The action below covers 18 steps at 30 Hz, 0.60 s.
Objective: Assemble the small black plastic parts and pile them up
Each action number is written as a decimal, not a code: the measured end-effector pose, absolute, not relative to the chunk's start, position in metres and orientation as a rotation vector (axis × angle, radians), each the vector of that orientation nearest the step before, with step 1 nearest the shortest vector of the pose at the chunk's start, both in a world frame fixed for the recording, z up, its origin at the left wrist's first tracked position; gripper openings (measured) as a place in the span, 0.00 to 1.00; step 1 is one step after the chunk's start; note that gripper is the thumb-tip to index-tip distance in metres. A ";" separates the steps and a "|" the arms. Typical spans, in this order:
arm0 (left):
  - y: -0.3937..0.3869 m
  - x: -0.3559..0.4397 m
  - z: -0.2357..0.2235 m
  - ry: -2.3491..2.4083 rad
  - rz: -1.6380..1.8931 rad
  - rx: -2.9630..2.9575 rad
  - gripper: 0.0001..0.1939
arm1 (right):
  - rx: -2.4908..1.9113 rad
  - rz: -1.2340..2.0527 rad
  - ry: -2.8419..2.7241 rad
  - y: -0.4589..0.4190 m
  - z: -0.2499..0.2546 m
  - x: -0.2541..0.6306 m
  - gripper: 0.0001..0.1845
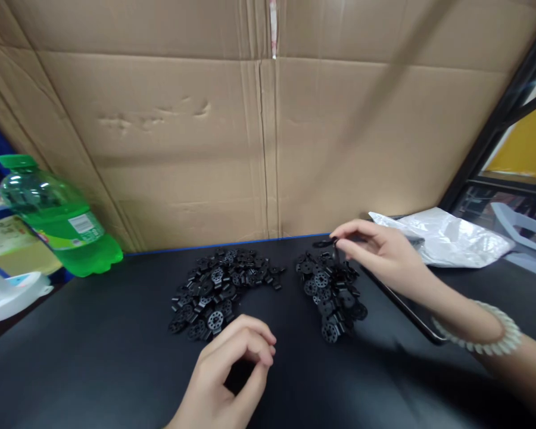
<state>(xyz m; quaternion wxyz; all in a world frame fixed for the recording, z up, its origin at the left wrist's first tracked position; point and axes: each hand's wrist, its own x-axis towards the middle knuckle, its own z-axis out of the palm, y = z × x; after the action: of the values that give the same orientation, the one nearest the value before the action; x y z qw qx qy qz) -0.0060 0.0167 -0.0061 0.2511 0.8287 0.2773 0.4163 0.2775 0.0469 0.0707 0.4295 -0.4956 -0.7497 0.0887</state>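
My right hand (386, 253), with a beaded bracelet (495, 333) on its wrist, pinches a small black part (325, 243) between thumb and forefinger. It hovers over the back of the right-hand pile of black parts (326, 292), small round pieces with holes in their discs and short tabs. My left hand (232, 369) is in front of the left-hand pile of black parts (218, 289). Its fingers are curled, with thumb and forefinger tips together. Whether anything sits between them is hidden.
A green soda bottle (58, 217) stands tilted at the left, near a white plastic object (13, 295). Cardboard (183, 149) walls off the back of the black tabletop (93, 339). At right lie a silvery plastic bag (460, 235) and a dark flat black-edged object (411, 310) partly under my wrist.
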 end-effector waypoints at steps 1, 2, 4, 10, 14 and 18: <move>0.017 -0.005 -0.006 0.741 1.121 2.256 0.10 | -1.258 0.120 -1.905 0.051 0.073 0.286 0.09; 0.017 -0.005 -0.006 0.729 1.109 2.256 0.10 | -1.270 0.054 -1.944 0.055 0.075 0.292 0.08; 0.017 -0.004 -0.005 0.714 1.085 2.250 0.10 | -1.289 -0.003 -2.027 0.060 0.073 0.300 0.06; 0.017 -0.004 -0.003 0.703 1.065 2.233 0.11 | -1.333 0.050 -2.212 0.063 0.064 0.301 0.10; 0.016 -0.004 -0.003 0.698 1.050 2.242 0.11 | -1.365 0.123 -2.235 0.063 0.063 0.302 0.14; 0.011 -0.001 0.000 0.650 1.055 2.316 0.12 | -1.381 0.195 -2.229 0.064 0.062 0.303 0.15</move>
<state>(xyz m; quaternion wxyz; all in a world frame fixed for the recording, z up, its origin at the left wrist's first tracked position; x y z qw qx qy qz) -0.0013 0.0113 0.0004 0.2548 0.8525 0.2395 0.3885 0.3028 0.0642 0.0623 0.2534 -0.5081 -0.8201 0.0719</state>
